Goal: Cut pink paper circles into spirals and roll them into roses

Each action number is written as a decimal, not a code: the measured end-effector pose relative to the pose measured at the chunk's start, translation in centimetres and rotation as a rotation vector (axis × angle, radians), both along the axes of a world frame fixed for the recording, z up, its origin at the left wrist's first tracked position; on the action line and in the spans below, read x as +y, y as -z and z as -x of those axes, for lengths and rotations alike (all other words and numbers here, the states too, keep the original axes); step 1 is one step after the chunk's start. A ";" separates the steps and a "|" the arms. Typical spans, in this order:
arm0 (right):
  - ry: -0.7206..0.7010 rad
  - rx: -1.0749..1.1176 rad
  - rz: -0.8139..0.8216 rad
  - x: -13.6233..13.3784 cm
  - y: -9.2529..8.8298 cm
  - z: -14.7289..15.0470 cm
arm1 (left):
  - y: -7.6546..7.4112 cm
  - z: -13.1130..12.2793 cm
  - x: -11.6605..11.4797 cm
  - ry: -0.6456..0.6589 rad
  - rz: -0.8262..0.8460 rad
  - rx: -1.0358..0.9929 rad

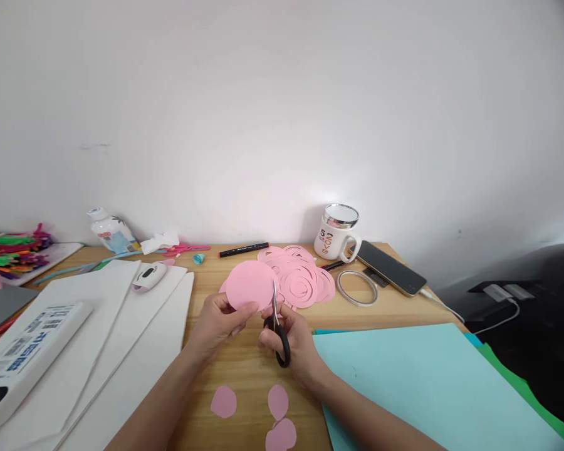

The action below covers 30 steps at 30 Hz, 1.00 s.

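Note:
My left hand [219,322] pinches the lower edge of a pink paper disc [250,285] and holds it upright over the wooden table [244,376]. My right hand [294,341] grips black-handled scissors [277,326], whose blades point up along the disc's right edge. Behind the disc lies a pile of pink paper spirals [301,275]. Three small pink paper pieces [278,401] lie on the table near my wrists.
A light blue sheet [418,382] over green paper lies at right. White sheets [113,351], a white box [26,347] and a small white device [149,277] lie at left. A mug [337,233], phone [390,267], tape ring [356,287], black marker [243,250], bottle [110,230] and pipe cleaners [12,250] line the back.

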State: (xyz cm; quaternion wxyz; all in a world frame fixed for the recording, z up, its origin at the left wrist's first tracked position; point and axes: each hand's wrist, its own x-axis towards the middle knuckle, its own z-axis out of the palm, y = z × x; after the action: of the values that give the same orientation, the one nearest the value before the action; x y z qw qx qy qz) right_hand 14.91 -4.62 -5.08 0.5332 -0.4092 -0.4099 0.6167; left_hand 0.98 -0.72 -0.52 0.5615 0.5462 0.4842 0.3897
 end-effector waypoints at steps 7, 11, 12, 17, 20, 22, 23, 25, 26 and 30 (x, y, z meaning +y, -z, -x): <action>-0.051 0.013 -0.037 -0.4 0.5 0.2 | 0.3 -0.3 -0.1 0.031 0.049 -0.124; -0.094 0.017 -0.057 -0.8 0.0 0.4 | 0.4 -0.5 -0.4 0.012 0.036 -0.074; -0.099 0.021 -0.056 -0.8 -0.1 0.3 | 0.4 -0.5 -0.4 0.007 0.032 -0.056; -0.092 0.029 -0.094 -0.6 -0.6 -0.2 | 0.2 -0.4 -0.6 0.017 0.026 0.009; -0.085 0.043 -0.129 -0.6 -0.9 -0.3 | 0.1 -0.4 -0.7 0.008 0.020 0.013; -0.091 0.046 -0.127 -0.6 -1.0 -0.3 | 0.0 -0.5 -0.8 -0.002 0.020 0.014; -0.091 0.046 -0.122 -0.7 -1.0 -0.3 | -0.1 -0.6 -0.8 -0.003 0.023 0.014; -0.085 0.041 -0.111 -0.7 -1.1 -0.2 | -0.3 -0.6 -0.9 -0.001 0.032 0.019; -0.084 0.039 -0.107 -0.7 -1.1 -0.2 | -0.3 -0.6 -0.9 -0.003 0.035 0.024; -0.102 0.051 -0.092 -0.7 -1.2 -0.2 | -0.4 -0.7 -0.9 -0.028 0.035 0.040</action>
State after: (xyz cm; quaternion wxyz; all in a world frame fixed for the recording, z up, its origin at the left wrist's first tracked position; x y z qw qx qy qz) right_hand 15.12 -5.32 -3.92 0.5294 -0.3470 -0.4446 0.6338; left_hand 1.63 -1.60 -0.12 0.5558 0.5372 0.5095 0.3780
